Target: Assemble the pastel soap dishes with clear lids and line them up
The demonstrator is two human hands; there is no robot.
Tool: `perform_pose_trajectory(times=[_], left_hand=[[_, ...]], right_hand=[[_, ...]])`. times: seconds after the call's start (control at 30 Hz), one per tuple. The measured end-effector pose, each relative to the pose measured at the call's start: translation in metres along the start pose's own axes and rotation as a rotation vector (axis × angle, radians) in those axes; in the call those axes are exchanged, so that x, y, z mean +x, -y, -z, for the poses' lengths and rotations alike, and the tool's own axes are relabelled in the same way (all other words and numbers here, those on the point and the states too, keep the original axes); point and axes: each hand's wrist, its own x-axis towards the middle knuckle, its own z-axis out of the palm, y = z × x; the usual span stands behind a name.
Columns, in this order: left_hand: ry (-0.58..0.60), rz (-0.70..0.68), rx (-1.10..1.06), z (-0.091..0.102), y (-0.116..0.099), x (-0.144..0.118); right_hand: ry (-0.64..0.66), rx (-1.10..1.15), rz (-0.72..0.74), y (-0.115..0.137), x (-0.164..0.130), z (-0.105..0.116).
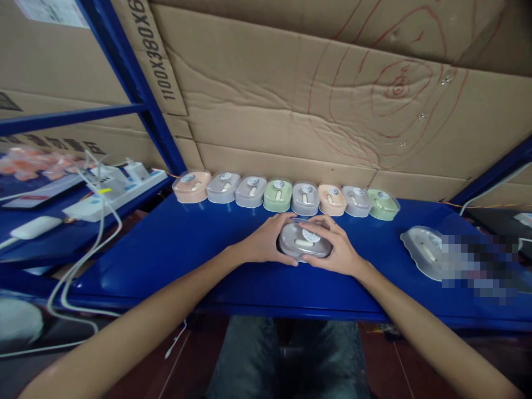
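Between my two hands is a grey oval plastic case (291,245) with a clear lid, a round sticker on top and a pale, elongated piece at its middle. My left hand (266,238) is wrapped round its left side, thumb at the near edge. From the right, my right hand (336,244) grips the other end, with fingers over the lid's far edge. Just beyond my hands stands a row of several similar cases, among them a green case (277,195), a peach case (332,199) and a grey case (305,198).
The blue table (166,260) meets a cardboard wall (266,100) with red rings drawn on it. At right lies a clear-lidded case (421,255) beside a pixelated patch. A white power strip (116,194) and loose cables (70,277) are on the left, near a blue shelf post (137,83).
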Motion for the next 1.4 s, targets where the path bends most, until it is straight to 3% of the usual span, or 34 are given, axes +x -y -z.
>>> perform_pose_trajectory(times=[0.4,1.03,1.4], left_hand=[[0.004,-0.006,0.003,0.001,-0.002,-0.001],[0.027,0.025,-0.034,0.003,-0.006,0.001],[0.031,0.007,-0.006,0.001,-0.004,0.0]], right_hand=[[0.02,0.023,0.005,-0.002,0.001,-0.001],[0.2,-0.137,-0.02,0.006,0.013,0.014],[0.125,-0.171,0.02,0.001,0.002,0.0]])
